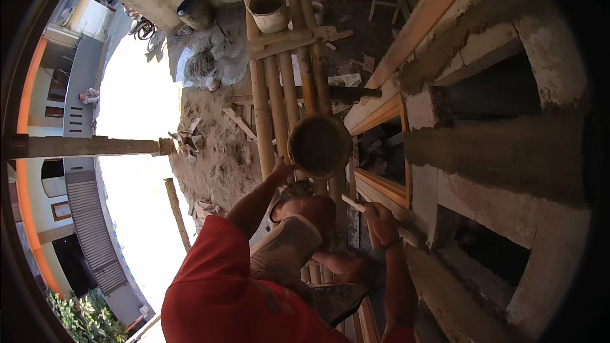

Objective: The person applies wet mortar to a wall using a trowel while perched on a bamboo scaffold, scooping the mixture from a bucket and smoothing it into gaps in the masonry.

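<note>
A round bucket [345, 133] with grey-brown mortar-like stuff inside stands over the bamboo poles in front of me. My left hand [283, 170] is at its near left rim, fingers closed there. To the right and nearer, my right hand [381, 223] wraps round a pale slim handle [351, 202] whose end points up and left toward the bucket. The rest of that tool is hidden or too dark to make out. My bent legs [289, 241] are just below the bucket, between my two arms.
Bamboo poles [272, 95] run away from me as a scaffold, with a second, pale bucket [270, 20] farther along. Rough masonry [495, 133] with openings and a wooden frame [404, 152] rises at right. Sand [213, 136] lies below left; a post [89, 147] juts in.
</note>
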### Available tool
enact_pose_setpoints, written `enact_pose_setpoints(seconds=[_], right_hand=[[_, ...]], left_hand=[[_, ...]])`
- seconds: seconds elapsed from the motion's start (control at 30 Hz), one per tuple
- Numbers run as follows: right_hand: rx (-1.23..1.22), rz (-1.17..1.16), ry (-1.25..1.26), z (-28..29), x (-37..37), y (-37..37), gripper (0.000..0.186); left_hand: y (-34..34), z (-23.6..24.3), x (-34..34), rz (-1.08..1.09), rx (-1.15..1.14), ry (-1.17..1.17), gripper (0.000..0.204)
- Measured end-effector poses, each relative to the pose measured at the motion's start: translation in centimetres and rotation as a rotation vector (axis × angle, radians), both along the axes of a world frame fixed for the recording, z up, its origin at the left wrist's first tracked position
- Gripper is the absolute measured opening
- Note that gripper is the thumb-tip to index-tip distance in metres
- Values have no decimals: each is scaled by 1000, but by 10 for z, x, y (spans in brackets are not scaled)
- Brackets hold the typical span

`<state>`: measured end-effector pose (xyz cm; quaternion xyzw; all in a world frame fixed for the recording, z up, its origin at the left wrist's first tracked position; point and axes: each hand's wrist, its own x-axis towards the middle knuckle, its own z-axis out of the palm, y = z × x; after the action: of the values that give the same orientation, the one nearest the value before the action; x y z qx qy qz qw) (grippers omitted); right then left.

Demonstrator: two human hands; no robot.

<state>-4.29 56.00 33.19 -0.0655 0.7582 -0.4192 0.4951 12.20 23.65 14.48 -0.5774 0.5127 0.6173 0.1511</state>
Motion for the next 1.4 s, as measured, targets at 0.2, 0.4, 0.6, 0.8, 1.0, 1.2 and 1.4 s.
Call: enact_pose_setpoints(seconds=[0.2, 0.4, 0.6, 0.8, 1.0, 1.2, 1.4], right_hand=[[94, -118, 154, -54, -21, -34, 38], [-11, 113, 656, -132, -34, -12, 35], [67, -71, 195, -112, -22, -34, 34], [-114, -48, 92, -86, -22, -69, 36], [-477, -5, -454, -116, -65, -174, 37], [-513, -86, -661, -153, -107, -314, 39], [-502, -465, -417, -203, -146, -356, 43]], left_hand=[[-34, -117, -16, 190, 233, 353, 50], [-38, -147, -30, 170, 216, 537, 30], [-85, -130, -61, -168, -86, 499, 9], [-141, -127, -128, 617, 133, 675, 9], [-241, -227, -151, 673, -61, 881, 22], [-283, -250, -166, 417, -324, 836, 16], [-203, -221, -222, 552, 356, 843, 17]])
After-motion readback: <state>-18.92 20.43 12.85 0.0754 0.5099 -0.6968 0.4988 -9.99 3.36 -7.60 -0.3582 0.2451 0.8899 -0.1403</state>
